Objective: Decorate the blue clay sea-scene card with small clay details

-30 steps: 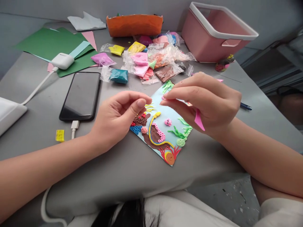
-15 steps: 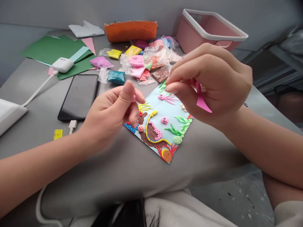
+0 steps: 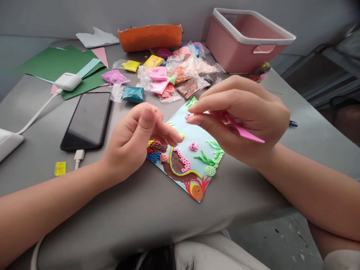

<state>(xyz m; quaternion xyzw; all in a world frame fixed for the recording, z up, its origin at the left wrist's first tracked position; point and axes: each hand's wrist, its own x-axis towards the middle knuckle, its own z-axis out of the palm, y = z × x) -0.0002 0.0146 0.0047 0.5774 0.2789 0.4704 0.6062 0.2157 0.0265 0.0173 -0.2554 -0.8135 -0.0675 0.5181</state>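
Gripping, in the head view, a pink tool [image 3: 249, 135] in the right hand [image 3: 242, 116]: tucked under curled fingers with one end sticking out, probably to leave thumb and forefinger free for pinching. Poised over the far right part of the picture [image 3: 194, 133], with those two tips nearly together; cannot tell whether pinching anything, given the pink shape [image 3: 188, 116] right behind. Opposite, holding the left hand [image 3: 137, 135] loosely bent at the picture's left side, thumb up beside the forefinger, other fingers stretched out over the clay; cannot make out any piece there, so cannot say grasping or released. Raised, both of them, seemingly to avoid pressing the shapes below. Lying flat on the bench [image 3: 152, 210] under and between, the picture, one corner pointing to the near edge, perhaps for easy reach from either side. Just beyond, clay bags [image 3: 192, 89] heaped together, likely for ready choosing. To the left, a phone [image 3: 86, 120], face up, with a plug [image 3: 79, 155] at its near end, apparently for charging. Farther back, an orange box [image 3: 150, 38] and a basket [image 3: 233, 52], presumably out of the way.
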